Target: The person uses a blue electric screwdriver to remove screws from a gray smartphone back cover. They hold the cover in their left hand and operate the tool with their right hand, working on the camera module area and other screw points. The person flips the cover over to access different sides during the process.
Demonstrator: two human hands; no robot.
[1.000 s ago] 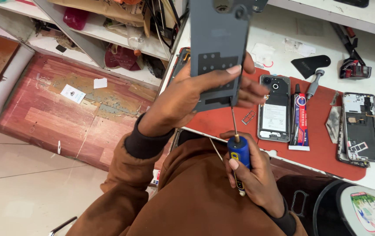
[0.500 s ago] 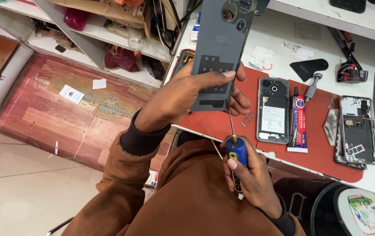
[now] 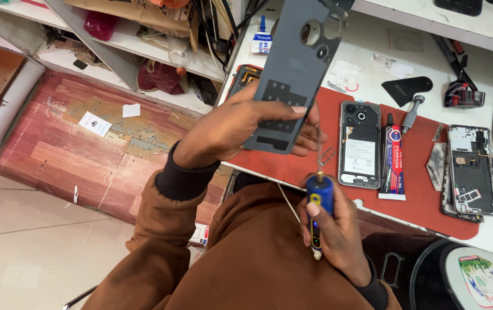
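Grey phone back cover (image 3: 298,69) held tilted above red mat; blue screwdriver (image 3: 320,198) upright, tip beneath cover.

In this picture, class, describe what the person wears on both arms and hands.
Both arms wear long brown sleeves of a soft, thick top, each ending in a dark ribbed cuff at the wrist. The left hand and right hand are bare: no gloves, rings or watch show.

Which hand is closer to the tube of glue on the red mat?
The right hand. It grips a blue screwdriver just left of the glue tube. The left hand holds the grey back cover farther left.
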